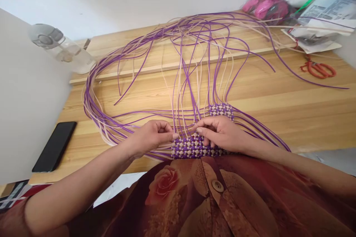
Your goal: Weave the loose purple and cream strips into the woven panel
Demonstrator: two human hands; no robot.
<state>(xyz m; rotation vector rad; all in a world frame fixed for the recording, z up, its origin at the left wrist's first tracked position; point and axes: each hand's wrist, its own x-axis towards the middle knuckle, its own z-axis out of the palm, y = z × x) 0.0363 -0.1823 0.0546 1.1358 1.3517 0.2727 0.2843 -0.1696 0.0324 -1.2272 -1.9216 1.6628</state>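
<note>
A woven piece (191, 148) in a purple and beige checked pattern lies at the table's front edge, against my shirt. Thumb and index finger of my left hand (154, 136) are pinched at its upper left corner, on a strand there. My right hand (222, 133) covers the piece's right part, its thumb and forefinger closed on a strand just above the weave. Long loose purple and beige strands (180, 92) run up and out from the woven edge. A narrower checked section (221, 110) shows beyond my right hand; how it joins is hidden.
Long strands (93, 81) loop over the wooden table (278, 118) and its raised back ledge (111, 46). A black phone (55, 147) and a clear bottle (69, 53) stay left. Orange-handled scissors (319, 69) and plastic packets (314, 37) lie right.
</note>
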